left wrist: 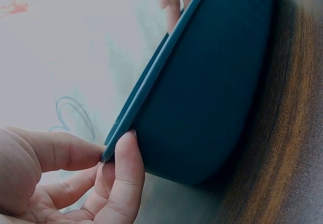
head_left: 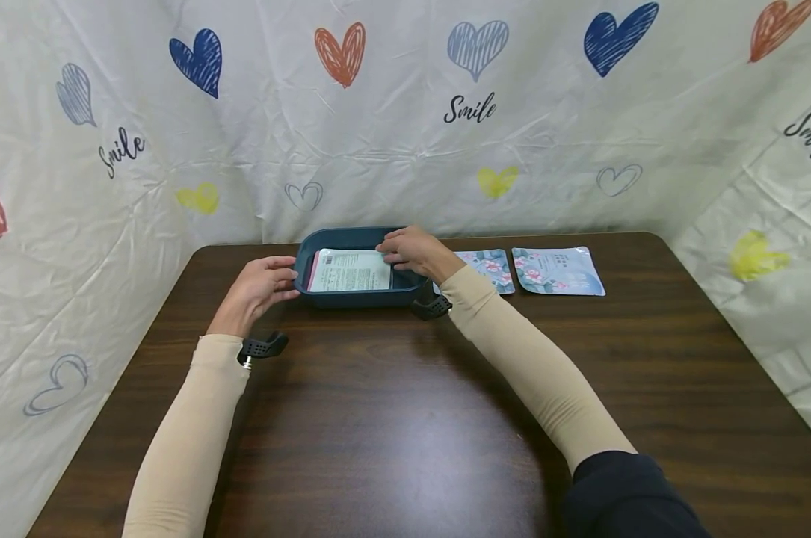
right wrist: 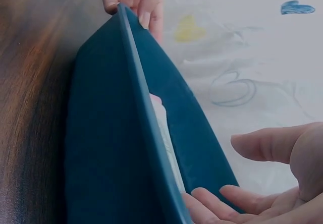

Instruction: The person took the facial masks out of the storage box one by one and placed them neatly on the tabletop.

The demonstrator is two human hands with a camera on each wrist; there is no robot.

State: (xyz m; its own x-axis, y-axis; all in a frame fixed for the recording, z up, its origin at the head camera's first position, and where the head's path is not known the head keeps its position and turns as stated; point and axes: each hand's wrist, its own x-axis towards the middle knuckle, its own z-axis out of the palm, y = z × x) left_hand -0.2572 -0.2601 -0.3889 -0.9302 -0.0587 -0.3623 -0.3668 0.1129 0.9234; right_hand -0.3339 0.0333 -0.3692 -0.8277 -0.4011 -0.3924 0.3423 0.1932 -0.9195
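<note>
Left hand [head_left: 260,288] pinches blue box [head_left: 365,300] by edge. Right hand [head_left: 415,250] loose, thumb apart, fingers reaching inside near other end. White packet [head_left: 351,270] lies in box between hands, close to right fingertips. Two flowery packets [head_left: 560,271] on brown table [head_left: 378,388], right of right hand.

from above, head looks down; close wrists share the tray [left wrist: 202,93].

Two hands [head_left: 257,288] [head_left: 415,252], one tray [head_left: 365,300], two floral packets [head_left: 558,270] [head_left: 494,269], at least one white packet [head_left: 350,270], two wrist straps [head_left: 265,347] [head_left: 433,307], one table [head_left: 351,403]
</note>
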